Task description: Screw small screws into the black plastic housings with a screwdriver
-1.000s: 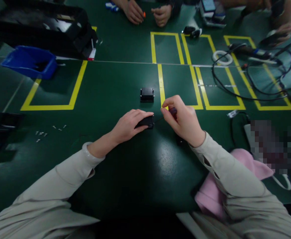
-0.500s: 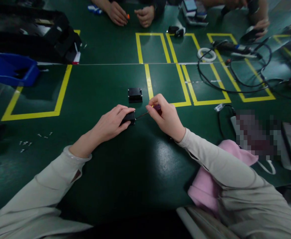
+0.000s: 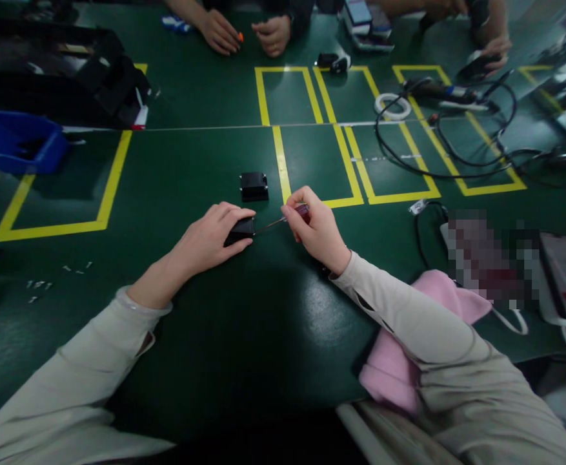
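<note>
On the green table, my left hand (image 3: 208,240) grips a small black box (image 3: 242,228) between thumb and fingers, covering much of it. My right hand (image 3: 317,227) is closed around the dark reddish handle of a screwdriver (image 3: 272,225). Its thin shaft slants down to the left, and the tip meets the right side of the box near a corner. Whether the tip sits in a screw is too small to tell. Just beyond my hands lies a second black box (image 3: 254,186) with shiny screws at its corners.
Several loose screws (image 3: 39,284) lie at the left. Behind them are a blue bin (image 3: 19,142) and a long black rack (image 3: 45,71). Cables (image 3: 437,173) and a white ring (image 3: 392,106) lie at the right. A pink cloth (image 3: 394,368) is under my right forearm. Across the table are other people's hands (image 3: 273,35).
The whole view has shifted slightly, so things appear a little further left. The screwdriver handle looks turned somewhat, with its tip still at the box. Both hands keep their grips.
</note>
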The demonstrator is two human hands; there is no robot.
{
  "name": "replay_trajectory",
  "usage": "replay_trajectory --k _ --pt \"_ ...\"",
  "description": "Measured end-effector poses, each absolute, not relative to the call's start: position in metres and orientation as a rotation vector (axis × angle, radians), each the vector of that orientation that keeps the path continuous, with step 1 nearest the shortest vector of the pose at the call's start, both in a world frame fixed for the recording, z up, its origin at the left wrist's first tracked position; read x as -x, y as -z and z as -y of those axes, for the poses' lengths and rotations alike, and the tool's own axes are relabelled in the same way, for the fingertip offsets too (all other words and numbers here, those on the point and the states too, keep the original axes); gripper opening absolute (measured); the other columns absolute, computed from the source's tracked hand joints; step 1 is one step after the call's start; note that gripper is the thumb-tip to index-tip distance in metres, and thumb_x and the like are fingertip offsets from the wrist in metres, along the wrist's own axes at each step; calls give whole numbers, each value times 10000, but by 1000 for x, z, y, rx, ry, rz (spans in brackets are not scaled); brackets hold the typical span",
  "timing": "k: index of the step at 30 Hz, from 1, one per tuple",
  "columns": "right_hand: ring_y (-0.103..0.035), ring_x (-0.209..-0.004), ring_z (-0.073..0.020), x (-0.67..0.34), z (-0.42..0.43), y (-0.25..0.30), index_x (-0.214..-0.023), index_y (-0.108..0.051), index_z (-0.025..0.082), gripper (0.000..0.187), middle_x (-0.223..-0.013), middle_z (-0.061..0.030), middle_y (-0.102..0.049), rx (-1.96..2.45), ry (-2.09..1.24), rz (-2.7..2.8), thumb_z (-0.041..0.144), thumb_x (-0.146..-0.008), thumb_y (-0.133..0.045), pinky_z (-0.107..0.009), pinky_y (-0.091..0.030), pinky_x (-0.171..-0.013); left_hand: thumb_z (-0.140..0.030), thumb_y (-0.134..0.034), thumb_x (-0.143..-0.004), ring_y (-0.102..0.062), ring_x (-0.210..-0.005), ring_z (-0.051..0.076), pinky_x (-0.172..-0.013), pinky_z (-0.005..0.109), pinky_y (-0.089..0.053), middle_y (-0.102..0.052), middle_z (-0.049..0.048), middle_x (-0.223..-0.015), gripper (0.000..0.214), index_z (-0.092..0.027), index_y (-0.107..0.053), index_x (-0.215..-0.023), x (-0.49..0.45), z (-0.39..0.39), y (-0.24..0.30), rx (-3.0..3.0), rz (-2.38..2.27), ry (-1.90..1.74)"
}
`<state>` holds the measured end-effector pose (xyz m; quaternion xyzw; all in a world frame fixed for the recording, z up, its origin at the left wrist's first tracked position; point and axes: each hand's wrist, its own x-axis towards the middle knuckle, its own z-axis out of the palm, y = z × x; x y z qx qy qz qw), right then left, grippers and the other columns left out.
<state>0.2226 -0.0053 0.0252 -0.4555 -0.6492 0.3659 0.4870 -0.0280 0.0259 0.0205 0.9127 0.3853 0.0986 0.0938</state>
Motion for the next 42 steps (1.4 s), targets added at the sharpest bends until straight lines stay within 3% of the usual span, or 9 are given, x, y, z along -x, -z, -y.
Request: replay_trajectory --k 7,13,19,26,32,39,42 --pt "-453 -461 -64 -222 4 -27 -858 -488 216 230 -544 99 -473 1064 -951 1594 394 -999 -520 -249 -346 -545 -466 -587 -972 -597 -1112 290 -907 433 -553 -618 123 -1200 437 -183 -555 -1304 20 -22 -17 -2780 -1233 -415" --pt "-516 -601 -75 -221 3 -27 -975 -506 205 57 -700 65 -522 1075 -934 1574 262 -973 -509 -247 -377 -627 -451 -584 -973 -595 -1091 280 -882 414 -546 -619 119 -1196 413 -192 -558 -1293 19 -22 -19 -2768 -1268 -410" --pt "-452 -496 -68 -223 4 -28 -878 -492 218 205 -602 89 -479 1074 -999 1610 383 -999 -511 -259 -340 -576 -459 -566 -978 -588 -1092 276 -883 410 -537 -616 115 -1192 401 -206 -557 -1289 20 -21 -19 -2736 -1270 -417" --pt "-502 -627 -83 -221 2 -26 -963 -483 216 54 -725 54 -517 1065 -971 1593 267 -977 -496 -242 -365 -620 -463 -561 -979 -586 -1105 285 -918 437 -533 -617 126 -1195 412 -187 -566 -1283 21 -22 -19 -2722 -1266 -438" --pt "-478 -639 -90 -221 2 -29 -879 -493 211 238 -722 38 -522 1074 -1018 1608 424 -974 -543 -249 -335 -597 -461 -563 -982 -583 -1111 272 -939 422 -525 -620 112 -1187 404 -194 -565 -1285 23 -22 -18 -2723 -1263 -462" --pt "-523 -639 -83 -221 4 -27 -930 -480 217 65 -726 51 -526 1045 -968 1625 260 -961 -517 -241 -384 -628 -467 -567 -981 -586 -1107 274 -932 423 -527 -620 116 -1195 414 -187 -568 -1287 23 -21 -18 -2720 -1254 -466" --pt "-519 -637 -85 -222 4 -27 -922 -493 211 118 -723 49 -529 1048 -955 1643 312 -973 -528 -246 -377 -631 -463 -564 -983 -585 -1117 274 -943 422 -522 -619 116 -1197 414 -187 -567 -1292 23 -20 -18 -2716 -1256 -469"
